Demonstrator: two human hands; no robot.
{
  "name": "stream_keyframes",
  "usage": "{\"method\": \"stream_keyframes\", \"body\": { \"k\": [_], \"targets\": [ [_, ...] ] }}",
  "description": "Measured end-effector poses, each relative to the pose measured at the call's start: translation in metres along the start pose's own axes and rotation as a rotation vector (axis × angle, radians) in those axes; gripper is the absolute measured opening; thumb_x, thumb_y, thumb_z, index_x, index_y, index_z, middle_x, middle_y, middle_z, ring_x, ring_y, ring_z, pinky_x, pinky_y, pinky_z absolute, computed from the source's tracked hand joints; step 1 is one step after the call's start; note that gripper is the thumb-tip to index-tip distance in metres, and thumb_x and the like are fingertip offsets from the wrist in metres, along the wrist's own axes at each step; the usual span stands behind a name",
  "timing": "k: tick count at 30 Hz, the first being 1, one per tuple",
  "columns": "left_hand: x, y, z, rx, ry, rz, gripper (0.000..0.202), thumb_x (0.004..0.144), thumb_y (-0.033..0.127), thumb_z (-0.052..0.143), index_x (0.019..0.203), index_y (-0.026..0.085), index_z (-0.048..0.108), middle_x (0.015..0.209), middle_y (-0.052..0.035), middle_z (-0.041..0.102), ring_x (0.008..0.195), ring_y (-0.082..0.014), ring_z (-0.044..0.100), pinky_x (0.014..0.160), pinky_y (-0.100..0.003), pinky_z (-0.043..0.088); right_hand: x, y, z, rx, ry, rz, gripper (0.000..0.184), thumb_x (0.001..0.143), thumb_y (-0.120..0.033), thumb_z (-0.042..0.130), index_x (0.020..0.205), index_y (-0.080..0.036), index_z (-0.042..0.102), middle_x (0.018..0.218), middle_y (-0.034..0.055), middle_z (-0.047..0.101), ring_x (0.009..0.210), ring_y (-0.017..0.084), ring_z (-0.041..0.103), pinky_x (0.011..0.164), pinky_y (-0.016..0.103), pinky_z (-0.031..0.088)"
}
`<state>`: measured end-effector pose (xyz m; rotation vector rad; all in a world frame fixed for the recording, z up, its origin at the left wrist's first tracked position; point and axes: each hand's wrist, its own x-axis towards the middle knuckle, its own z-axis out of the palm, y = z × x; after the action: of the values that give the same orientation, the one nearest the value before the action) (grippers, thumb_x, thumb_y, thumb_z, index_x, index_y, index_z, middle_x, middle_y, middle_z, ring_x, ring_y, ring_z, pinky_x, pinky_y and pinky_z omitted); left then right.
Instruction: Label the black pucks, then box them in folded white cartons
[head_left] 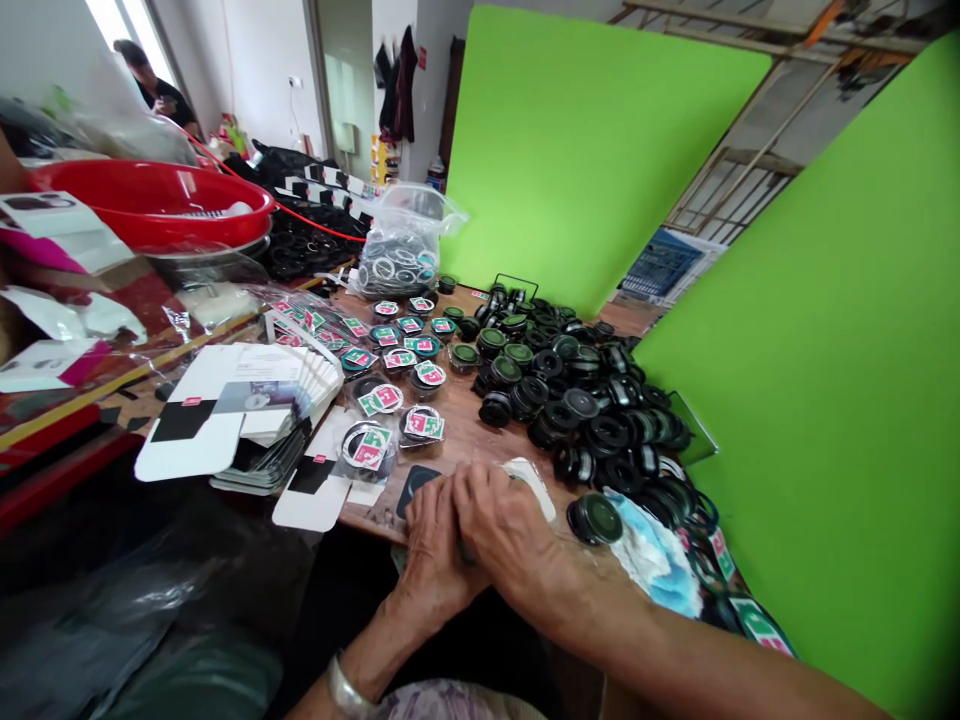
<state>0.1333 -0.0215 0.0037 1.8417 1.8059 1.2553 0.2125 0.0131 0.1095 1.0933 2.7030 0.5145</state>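
Note:
My left hand (431,545) and my right hand (506,535) are pressed together at the near edge of the wooden table (480,435), fingers curled over a small clear plastic bag (529,478) and something dark beneath them. A dark round part (414,487) peeks out just left of my left hand. A black ring with a green face (595,519) lies just right of my right hand. Bagged rings with red and green labels (397,385) lie in rows beyond my hands.
A heap of black rings (585,390) covers the right of the table, against green screens (817,400). A stack of flat white cartons (240,410) lies left. Behind are a red basin (150,200), a clear bag of rings (401,250) and a person (154,90) at the far left.

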Motion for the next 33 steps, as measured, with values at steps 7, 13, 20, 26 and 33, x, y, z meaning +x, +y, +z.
{"method": "stream_keyframes", "body": {
  "k": [7, 13, 20, 26, 33],
  "targets": [
    [-0.002, -0.003, -0.005, -0.081, 0.042, -0.048, 0.076, 0.061, 0.029, 0.068, 0.127, 0.016, 0.032, 0.116, -0.0141, 0.047, 0.108, -0.0301, 0.046, 0.092, -0.050, 0.040, -0.013, 0.015, 0.026, 0.381, 0.340, -0.054, 0.034, 0.084, -0.009, 0.044, 0.115, -0.012, 0.058, 0.107, 0.0161, 0.064, 0.095, 0.027, 0.060, 0.077, 0.043, 0.052],
    [-0.004, -0.006, -0.003, -0.031, 0.098, 0.004, 0.075, 0.058, 0.016, 0.061, 0.127, 0.014, 0.033, 0.116, -0.0143, 0.046, 0.111, -0.0301, 0.045, 0.093, -0.048, 0.043, -0.048, 0.045, 0.045, 1.250, 0.719, 0.251, 0.022, 0.089, -0.016, 0.048, 0.102, -0.022, 0.064, 0.087, 0.0032, 0.067, 0.075, 0.014, 0.064, 0.068, 0.026, 0.053],
    [-0.003, -0.009, -0.003, -0.012, 0.117, 0.031, 0.073, 0.062, 0.019, 0.064, 0.128, 0.014, 0.033, 0.116, -0.0151, 0.046, 0.111, -0.0304, 0.047, 0.094, -0.050, 0.044, -0.039, 0.069, 0.071, 1.314, 0.508, 0.601, 0.040, 0.075, -0.043, 0.063, 0.107, -0.018, 0.065, 0.102, 0.0082, 0.065, 0.086, 0.021, 0.061, 0.072, 0.033, 0.051],
    [-0.005, -0.004, 0.000, 0.031, 0.132, 0.063, 0.074, 0.062, 0.020, 0.064, 0.128, 0.014, 0.033, 0.116, -0.0156, 0.047, 0.109, -0.0312, 0.048, 0.091, -0.053, 0.045, -0.037, 0.044, 0.044, 0.776, 0.249, 0.487, 0.041, 0.080, -0.037, 0.058, 0.114, -0.013, 0.059, 0.103, 0.0133, 0.062, 0.095, 0.028, 0.057, 0.082, 0.043, 0.046],
    [-0.012, -0.004, 0.008, 0.007, 0.284, 0.071, 0.063, 0.073, 0.037, 0.060, 0.125, 0.015, 0.034, 0.115, -0.0176, 0.048, 0.107, -0.0310, 0.051, 0.089, -0.053, 0.046, -0.041, 0.014, 0.021, 0.416, 0.266, 0.099, 0.021, 0.086, -0.030, 0.054, 0.101, -0.020, 0.064, 0.135, 0.0099, 0.048, 0.128, 0.034, 0.033, 0.101, 0.058, 0.025]
  ]
}}
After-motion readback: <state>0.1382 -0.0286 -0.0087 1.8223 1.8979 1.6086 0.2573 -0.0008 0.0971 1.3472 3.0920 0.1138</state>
